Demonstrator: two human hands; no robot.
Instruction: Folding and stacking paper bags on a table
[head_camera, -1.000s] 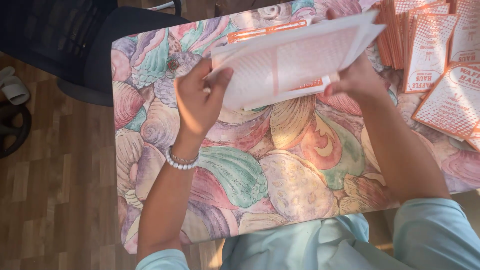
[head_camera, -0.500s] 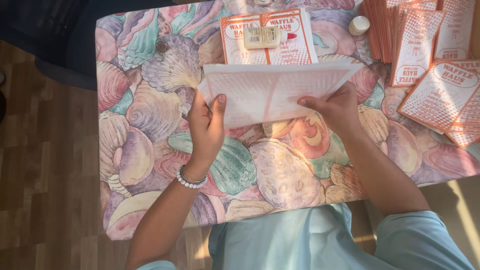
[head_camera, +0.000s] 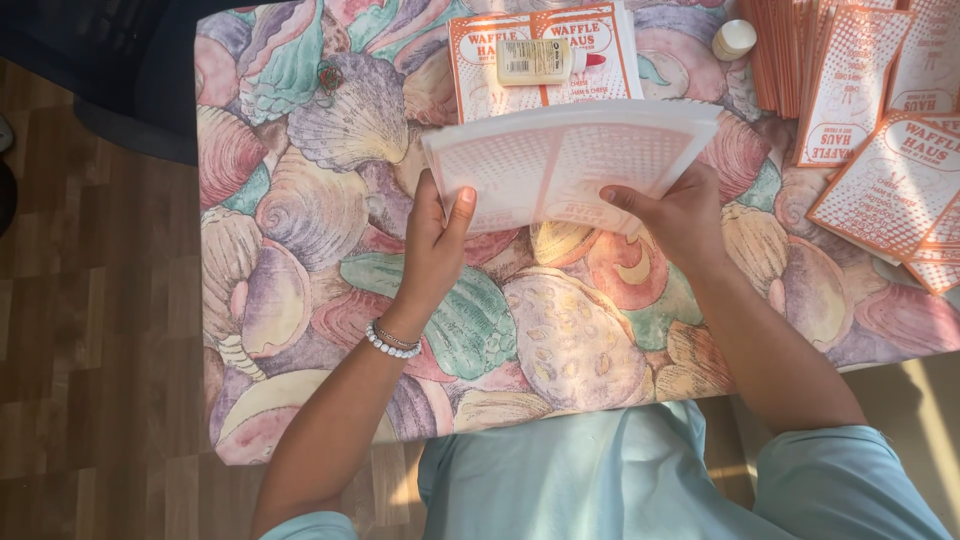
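Paper sheet (head_camera: 575, 160), white with an orange dotted print, is being held above the table (head_camera: 330, 250), spread between both hands and tilted so its far edge is rising toward the top of the view. Left hand (head_camera: 432, 250) is gripping the sheet's near left corner, thumb lying on top, fingers underneath. A beaded bracelet (head_camera: 390, 342) is sitting on that wrist. Right hand (head_camera: 678, 215) is pinching the near right edge, thumb on the upper face, remaining fingers hidden below the paper. The table is wearing a cloth printed with large seashells in pink, green and purple. Beyond the sheet, a flat orange-and-white printed sheet (head_camera: 540, 55) is lying on the cloth, partly covered by the held paper. A small glue bottle (head_camera: 540, 62) is lying on its side on top of it. A small round cap (head_camera: 734, 38) is standing just right of that. More orange-and-white printed sheets (head_camera: 880, 130) are lying stacked and fanned at the right edge.
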